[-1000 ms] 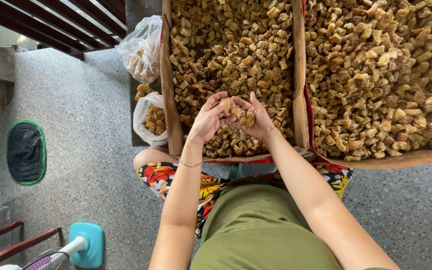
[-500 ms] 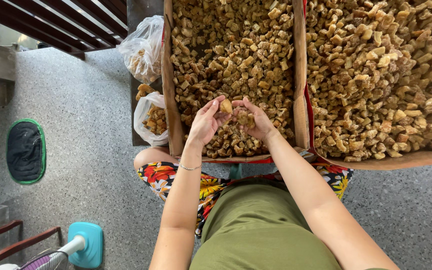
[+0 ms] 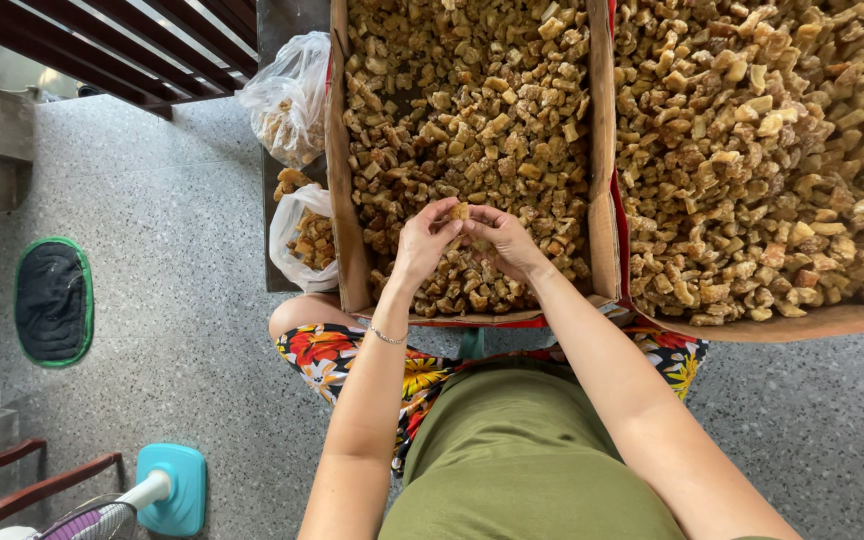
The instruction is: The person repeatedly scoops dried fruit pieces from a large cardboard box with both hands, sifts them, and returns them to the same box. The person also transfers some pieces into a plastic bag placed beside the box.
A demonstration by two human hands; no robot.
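Both hands meet over left cardboard tray (image 3: pixel 344 180): left hand (image 3: pixel 420 243) & right hand (image 3: pixel 505 240) pinch one brown chunk (image 3: pixel 459 212) betw fingertips, lifted above the pile for a closer look.

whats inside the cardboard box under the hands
The cardboard box is filled with golden-brown dried chunks. The left hand and right hand cover some pieces; the box bottom is hidden.
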